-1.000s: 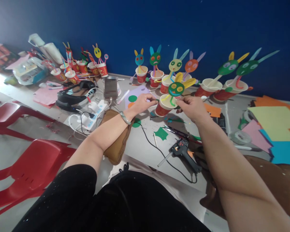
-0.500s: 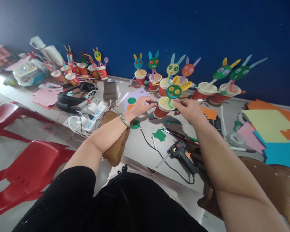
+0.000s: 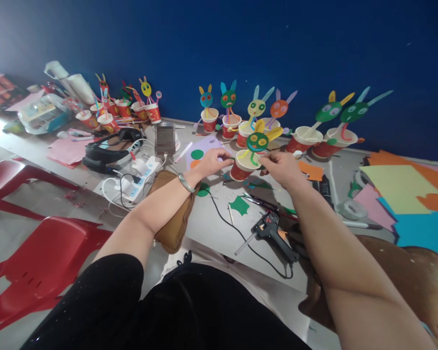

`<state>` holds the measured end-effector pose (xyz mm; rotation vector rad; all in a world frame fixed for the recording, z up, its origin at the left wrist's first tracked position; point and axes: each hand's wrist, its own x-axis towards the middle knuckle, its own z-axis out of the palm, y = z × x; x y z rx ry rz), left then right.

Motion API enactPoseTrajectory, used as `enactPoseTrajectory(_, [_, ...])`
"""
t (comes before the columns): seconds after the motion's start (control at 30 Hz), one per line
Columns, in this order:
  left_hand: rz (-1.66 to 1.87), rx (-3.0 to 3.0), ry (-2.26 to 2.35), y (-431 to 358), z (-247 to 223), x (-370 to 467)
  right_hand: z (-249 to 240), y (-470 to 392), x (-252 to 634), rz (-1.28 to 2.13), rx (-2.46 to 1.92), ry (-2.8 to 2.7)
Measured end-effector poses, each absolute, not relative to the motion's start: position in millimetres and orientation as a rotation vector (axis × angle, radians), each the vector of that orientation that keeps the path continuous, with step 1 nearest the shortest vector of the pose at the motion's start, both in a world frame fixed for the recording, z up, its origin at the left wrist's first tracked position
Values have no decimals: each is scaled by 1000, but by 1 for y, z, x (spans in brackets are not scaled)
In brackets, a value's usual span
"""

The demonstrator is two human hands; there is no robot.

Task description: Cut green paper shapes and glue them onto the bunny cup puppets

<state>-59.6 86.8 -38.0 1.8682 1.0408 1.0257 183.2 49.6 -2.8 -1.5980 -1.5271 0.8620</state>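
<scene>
Left hand [image 3: 212, 164] pinching green bit [image 3: 233, 160], nine o'clock of cup [image 3: 240, 173], right hand [image 3: 282, 168] at three, can't tell its grip from here

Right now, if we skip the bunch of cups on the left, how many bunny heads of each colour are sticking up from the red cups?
Green heads: 4
Blue head: 1
Pale yellow head: 1
Orange head: 1
Total: 7
</scene>
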Motion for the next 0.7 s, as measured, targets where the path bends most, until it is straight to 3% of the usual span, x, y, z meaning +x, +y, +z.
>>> enactPoseTrajectory(0.4, [1021, 1810, 1119, 82, -32, -57, -7, 50, 183, 858, -1571, -1534])
enactPoseTrajectory(0.7, [1226, 1596, 1347, 88, -32, -58, -15, 55, 184, 855, -1515, -1514])
